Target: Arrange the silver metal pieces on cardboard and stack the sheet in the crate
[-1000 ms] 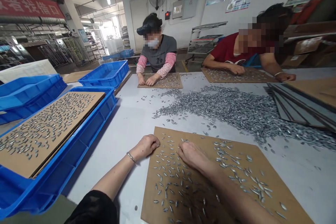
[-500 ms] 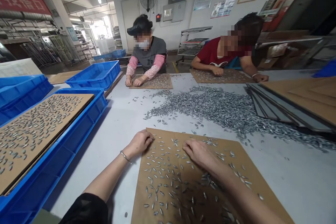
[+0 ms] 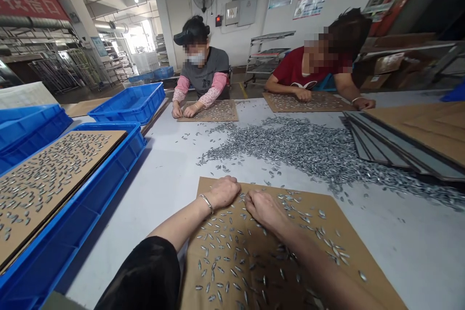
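Note:
A brown cardboard sheet [image 3: 345, 237] lies before me, dotted with small silvery spindle-shaped metal pieces [image 3: 232, 244]. My left hand [image 3: 223, 192], with a bangle at the wrist, is over the sheet's far edge. Its fingers are curled closed, and whatever they grip is hidden. Just to its right is my right hand [image 3: 264, 207], fingers pinched together low over the sheet; its fingertips are too covered to show a piece. Loose metal pieces lie between and around both hands, with a denser cluster under my right forearm.
Beyond the sheet spreads a large heap of metal pieces [image 3: 290, 143]. Blue crates [image 3: 119, 174] stand at left, one bearing a filled cardboard sheet [image 3: 47, 174]. Stacked boards [image 3: 417, 135] are at right. Two co-workers [image 3: 207, 68] [image 3: 319, 68] sit opposite, hands on their own sheets.
My left hand has moved right from the sheet's far left corner to beside my right hand. My right hand has shifted slightly left.

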A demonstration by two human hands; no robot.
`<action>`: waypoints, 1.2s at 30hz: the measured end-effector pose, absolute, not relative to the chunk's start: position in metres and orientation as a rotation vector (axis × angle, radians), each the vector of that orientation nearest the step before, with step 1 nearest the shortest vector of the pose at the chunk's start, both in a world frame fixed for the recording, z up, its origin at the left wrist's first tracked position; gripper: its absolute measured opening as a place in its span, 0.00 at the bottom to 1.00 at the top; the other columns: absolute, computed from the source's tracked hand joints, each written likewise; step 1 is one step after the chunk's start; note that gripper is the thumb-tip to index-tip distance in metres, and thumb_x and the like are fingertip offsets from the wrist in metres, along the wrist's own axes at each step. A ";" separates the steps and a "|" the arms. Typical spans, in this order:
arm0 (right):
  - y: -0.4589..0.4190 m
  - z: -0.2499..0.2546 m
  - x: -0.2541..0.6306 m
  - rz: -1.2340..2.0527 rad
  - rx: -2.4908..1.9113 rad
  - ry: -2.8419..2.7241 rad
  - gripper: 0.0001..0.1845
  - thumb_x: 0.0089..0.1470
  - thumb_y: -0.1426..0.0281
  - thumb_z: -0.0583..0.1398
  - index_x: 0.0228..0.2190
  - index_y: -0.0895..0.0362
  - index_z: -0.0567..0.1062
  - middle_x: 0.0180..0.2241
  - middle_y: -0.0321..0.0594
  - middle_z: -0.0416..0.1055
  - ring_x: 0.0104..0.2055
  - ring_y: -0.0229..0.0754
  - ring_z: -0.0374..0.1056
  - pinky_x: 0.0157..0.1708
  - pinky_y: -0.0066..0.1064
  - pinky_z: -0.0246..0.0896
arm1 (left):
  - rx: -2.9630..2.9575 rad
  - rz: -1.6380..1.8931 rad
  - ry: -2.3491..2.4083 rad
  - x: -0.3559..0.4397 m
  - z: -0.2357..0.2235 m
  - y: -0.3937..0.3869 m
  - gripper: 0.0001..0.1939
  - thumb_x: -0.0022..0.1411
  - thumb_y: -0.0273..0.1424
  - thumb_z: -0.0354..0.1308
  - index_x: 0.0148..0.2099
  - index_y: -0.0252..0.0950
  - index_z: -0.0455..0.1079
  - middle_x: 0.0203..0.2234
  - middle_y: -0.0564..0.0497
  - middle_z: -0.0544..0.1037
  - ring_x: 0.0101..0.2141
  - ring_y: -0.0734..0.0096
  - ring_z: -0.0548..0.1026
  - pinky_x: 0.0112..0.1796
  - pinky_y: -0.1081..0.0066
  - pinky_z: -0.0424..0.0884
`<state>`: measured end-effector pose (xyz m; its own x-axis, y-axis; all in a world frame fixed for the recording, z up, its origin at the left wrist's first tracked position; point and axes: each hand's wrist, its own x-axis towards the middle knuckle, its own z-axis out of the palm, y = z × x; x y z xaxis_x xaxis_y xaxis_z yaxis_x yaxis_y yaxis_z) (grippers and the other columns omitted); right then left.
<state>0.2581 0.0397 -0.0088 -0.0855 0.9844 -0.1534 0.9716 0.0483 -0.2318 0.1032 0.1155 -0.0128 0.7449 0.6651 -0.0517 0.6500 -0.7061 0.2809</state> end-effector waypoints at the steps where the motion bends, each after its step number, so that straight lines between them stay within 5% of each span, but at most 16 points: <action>1: 0.038 -0.009 0.258 0.438 -2.069 -2.222 0.11 0.64 0.73 0.54 0.35 0.56 0.76 0.39 0.45 0.77 0.41 0.45 0.72 0.35 0.32 0.49 | 2.660 0.093 1.034 0.102 -0.011 0.115 0.08 0.62 0.18 0.55 0.36 0.34 0.74 0.36 0.42 0.78 0.43 0.59 0.75 0.49 0.66 0.70; 6: 0.034 -0.009 0.248 0.504 -1.932 -2.253 0.08 0.62 0.73 0.56 0.32 0.56 0.74 0.35 0.42 0.75 0.37 0.43 0.70 0.34 0.31 0.49 | 2.549 0.283 1.162 0.069 0.005 0.116 0.08 0.68 0.24 0.51 0.42 0.34 0.72 0.40 0.41 0.78 0.43 0.59 0.75 0.47 0.65 0.70; 20: 0.066 -0.003 0.208 0.572 -2.113 -2.227 0.08 0.58 0.74 0.59 0.28 0.57 0.76 0.30 0.46 0.75 0.30 0.42 0.68 0.28 0.31 0.45 | 2.065 0.450 1.261 -0.025 -0.019 0.095 0.09 0.62 0.29 0.57 0.38 0.32 0.78 0.28 0.50 0.81 0.29 0.71 0.76 0.32 0.75 0.69; 28: 0.061 -0.002 0.237 0.637 -2.022 -2.098 0.11 0.60 0.71 0.56 0.26 0.55 0.72 0.27 0.39 0.73 0.31 0.40 0.68 0.29 0.29 0.47 | 2.122 0.398 1.216 -0.006 -0.023 0.098 0.06 0.59 0.23 0.57 0.34 0.35 0.76 0.33 0.50 0.82 0.34 0.70 0.76 0.40 0.73 0.70; 36: 0.048 0.002 0.281 0.458 -2.073 -2.122 0.14 0.64 0.70 0.53 0.28 0.55 0.73 0.32 0.44 0.76 0.34 0.43 0.68 0.32 0.31 0.48 | 2.214 0.327 1.203 -0.001 -0.014 0.098 0.08 0.58 0.21 0.56 0.30 0.36 0.74 0.35 0.50 0.83 0.38 0.67 0.78 0.44 0.73 0.70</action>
<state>0.2814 0.0478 0.0019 -0.0411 0.9930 -0.1112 0.9505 0.0046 -0.3107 -0.0014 0.0982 -0.0144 0.5607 0.8256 -0.0631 0.6803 -0.4160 0.6034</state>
